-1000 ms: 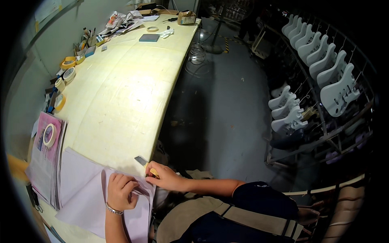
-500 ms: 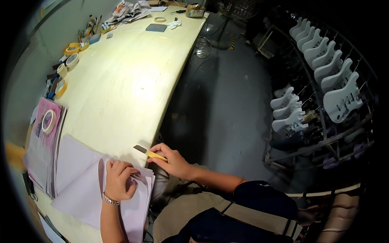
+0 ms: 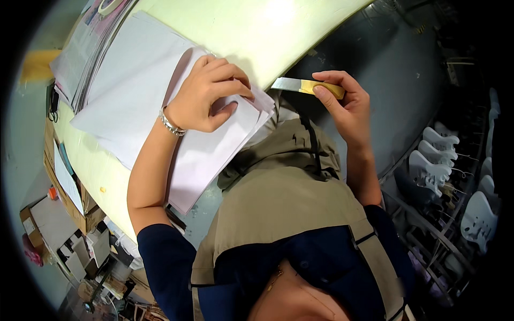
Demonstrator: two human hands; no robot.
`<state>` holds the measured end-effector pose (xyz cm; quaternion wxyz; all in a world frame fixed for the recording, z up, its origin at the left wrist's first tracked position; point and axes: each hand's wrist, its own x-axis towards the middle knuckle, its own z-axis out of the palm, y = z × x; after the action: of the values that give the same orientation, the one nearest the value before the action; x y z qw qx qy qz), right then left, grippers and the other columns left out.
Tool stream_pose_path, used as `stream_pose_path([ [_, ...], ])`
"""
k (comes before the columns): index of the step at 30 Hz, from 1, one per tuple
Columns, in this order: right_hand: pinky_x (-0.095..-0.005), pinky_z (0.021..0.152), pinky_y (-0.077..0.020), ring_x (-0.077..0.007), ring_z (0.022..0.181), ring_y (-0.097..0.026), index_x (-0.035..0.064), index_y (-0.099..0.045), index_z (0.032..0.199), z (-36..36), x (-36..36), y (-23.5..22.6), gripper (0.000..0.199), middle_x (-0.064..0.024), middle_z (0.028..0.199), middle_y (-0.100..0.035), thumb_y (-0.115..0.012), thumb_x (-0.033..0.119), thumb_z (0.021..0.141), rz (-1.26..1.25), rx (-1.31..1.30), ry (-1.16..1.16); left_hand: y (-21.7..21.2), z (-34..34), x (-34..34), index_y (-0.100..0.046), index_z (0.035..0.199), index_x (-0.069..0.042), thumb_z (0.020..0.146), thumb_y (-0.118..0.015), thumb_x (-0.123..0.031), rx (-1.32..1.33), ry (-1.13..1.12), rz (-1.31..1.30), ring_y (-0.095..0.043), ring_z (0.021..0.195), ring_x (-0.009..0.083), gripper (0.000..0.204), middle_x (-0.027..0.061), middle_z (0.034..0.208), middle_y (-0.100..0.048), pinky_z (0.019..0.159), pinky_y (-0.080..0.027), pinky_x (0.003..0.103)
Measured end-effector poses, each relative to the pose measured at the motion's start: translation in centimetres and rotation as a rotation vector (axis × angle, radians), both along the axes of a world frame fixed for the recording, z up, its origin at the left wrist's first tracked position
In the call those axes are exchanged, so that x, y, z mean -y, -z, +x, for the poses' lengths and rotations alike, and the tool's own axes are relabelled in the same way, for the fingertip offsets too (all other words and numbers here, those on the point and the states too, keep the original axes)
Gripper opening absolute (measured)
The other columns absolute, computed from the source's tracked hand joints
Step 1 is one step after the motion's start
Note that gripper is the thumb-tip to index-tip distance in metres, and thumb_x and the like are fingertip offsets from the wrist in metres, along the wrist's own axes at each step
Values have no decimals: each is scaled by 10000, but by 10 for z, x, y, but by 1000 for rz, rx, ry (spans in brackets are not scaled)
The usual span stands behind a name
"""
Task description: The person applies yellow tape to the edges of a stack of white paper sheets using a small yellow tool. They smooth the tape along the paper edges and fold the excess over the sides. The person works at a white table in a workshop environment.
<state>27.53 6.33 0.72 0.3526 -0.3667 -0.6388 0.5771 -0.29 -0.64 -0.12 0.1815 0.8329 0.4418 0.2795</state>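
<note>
Large sheets of pale paper (image 3: 201, 158) lie layered at the table's near edge, one folded over with a curled crease. My left hand (image 3: 214, 91), with a metal bracelet at the wrist, rests on the fold. Its fingers are bent and closed on the paper's edge, and the fingertips are partly hidden. To its right, my right hand (image 3: 348, 101) pinches a knife with a yellow grip (image 3: 321, 88) between thumb and fingers. The flat, squared steel blade points left, toward the paper's corner, held up off the paper.
A pale table (image 3: 235, 27) carries the paper. Beyond its far left part lies a thick paper stack (image 3: 99, 45) with a tape roll (image 3: 110, 6) on top. White guitar bodies (image 3: 428, 166) hang on a rack at right. Cardboard boxes (image 3: 32, 227) stand at lower left.
The view has tilted down toward my body. The knife has turned, so its blade now looks bright instead of dark. My left hand stays on the folded paper.
</note>
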Motion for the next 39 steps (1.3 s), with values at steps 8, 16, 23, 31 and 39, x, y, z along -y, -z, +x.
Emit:
stream_pose_path([
  [8, -206, 659, -454, -64, 749, -581, -8, -676, 983, -6, -4, -9, 142, -34, 830, -668, -652, 116, 917, 64, 135, -163, -3, 1, -2, -712, 934, -114, 590, -627, -20, -6, 19, -24, -559, 903, 220, 366, 29, 988, -643, 839, -353, 357],
  [16, -243, 574, -435, -83, 623, -524, -8, -682, 933, -13, -26, -15, 195, -65, 705, -632, -658, 184, 908, 169, 306, -299, -4, 2, -2, -706, 967, -87, 578, -626, -17, 9, 15, -21, -550, 879, 239, 404, 54, 980, -638, 836, -361, 360],
  [23, -242, 662, -440, -92, 715, -541, -10, -662, 903, -30, -44, -15, 156, -27, 777, -635, -649, 145, 916, 194, 404, -601, -1, 0, -2, -699, 992, -83, 581, -625, -29, 16, 24, -15, -546, 883, 246, 421, 58, 985, -634, 833, -362, 354],
  [31, -221, 667, -425, -64, 735, -526, -13, -664, 933, -26, -45, -2, 162, 0, 795, -634, -637, 147, 928, -11, 336, -637, 2, -3, -2, -686, 979, -87, 605, -612, -47, 14, 35, -16, -552, 911, 242, 383, 51, 1009, -636, 845, -363, 356],
  [39, -218, 710, -462, -63, 775, -560, -42, -662, 939, -17, -46, -2, 170, -17, 813, -655, -629, 124, 927, -89, 320, -641, 7, -5, -1, -697, 979, -97, 639, -612, -25, 24, 35, 61, -571, 911, 234, 358, 37, 998, -660, 869, -372, 363],
])
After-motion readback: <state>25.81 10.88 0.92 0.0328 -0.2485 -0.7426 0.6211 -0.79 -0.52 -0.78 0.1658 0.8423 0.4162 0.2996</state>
